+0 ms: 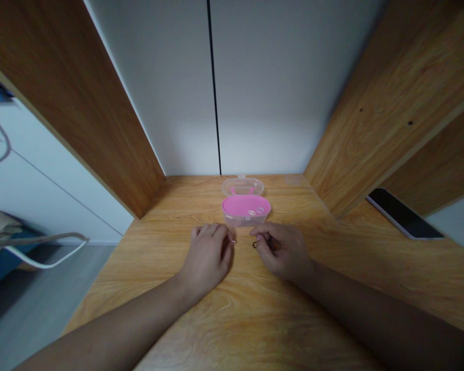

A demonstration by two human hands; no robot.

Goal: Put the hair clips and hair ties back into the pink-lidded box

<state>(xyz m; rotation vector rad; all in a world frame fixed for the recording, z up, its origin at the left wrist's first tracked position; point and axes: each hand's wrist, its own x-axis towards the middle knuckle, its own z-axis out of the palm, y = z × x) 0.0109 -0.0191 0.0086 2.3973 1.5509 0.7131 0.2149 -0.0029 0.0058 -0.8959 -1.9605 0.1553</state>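
Note:
My left hand (209,255) rests on the wooden tabletop with fingers and thumb pinched around a small pale ring (234,242). Across from it, my right hand (285,251) pinches a small dark ring (254,245) between thumb and fingers. What the rings are made of is too small to tell. Just beyond both hands stands an oval clear plastic box (237,220) with a pink insert (240,205) on top. Two small pale loops (255,211) lie on the insert's right part. The clear lid (243,185) is hinged open behind, with a pink handle.
A dark-screened tablet or phone (404,214) lies on the right, beyond the wooden side panel (371,118). White panels (263,103) close off the back. A wooden upright (100,113) bounds the left, with white cables (54,265) past the table edge.

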